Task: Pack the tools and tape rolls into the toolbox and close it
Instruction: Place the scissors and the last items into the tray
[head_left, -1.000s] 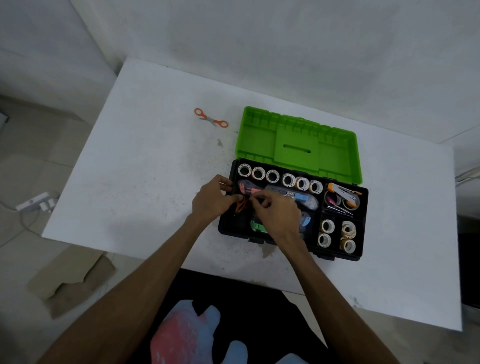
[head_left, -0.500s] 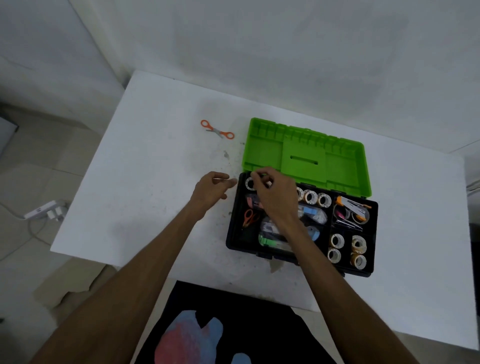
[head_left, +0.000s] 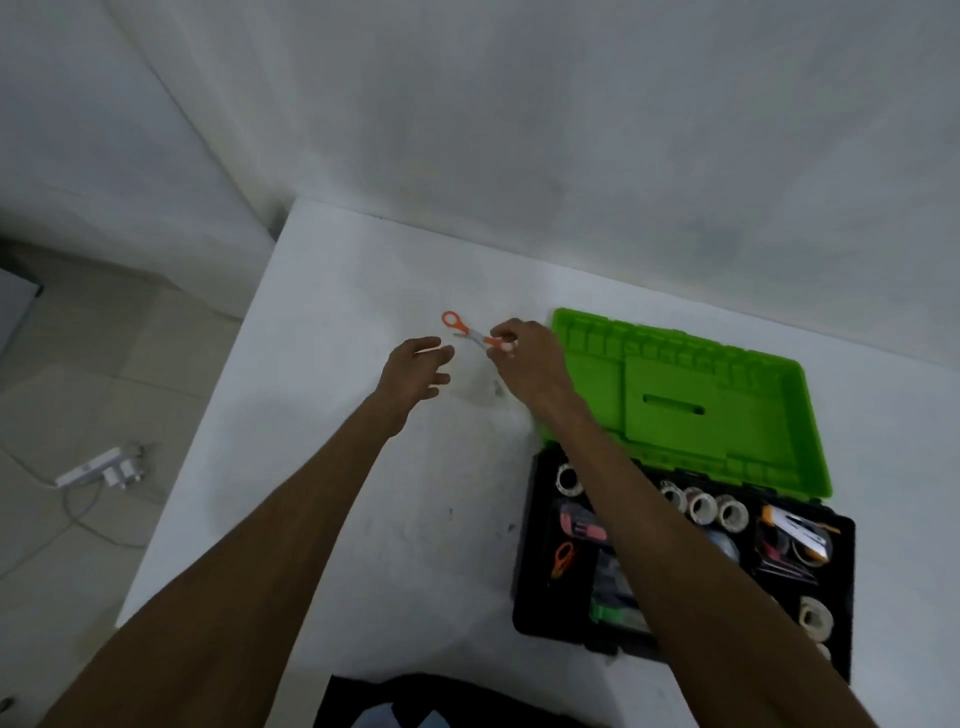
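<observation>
My right hand (head_left: 522, 358) pinches one loop of the orange scissors (head_left: 464, 329) on the counter (head_left: 363, 493), left of the open toolbox (head_left: 527, 571). Left hand (head_left: 415, 371) spread, empty. Risk: one-loop grip, blades could swing open or slip.

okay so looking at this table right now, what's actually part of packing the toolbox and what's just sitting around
Part of the job:
- toolbox, green lid open
- orange scissors on the table, right hand at them
- tape rolls in the box
- left hand, open

Just lying about:
- power strip on the floor
</observation>
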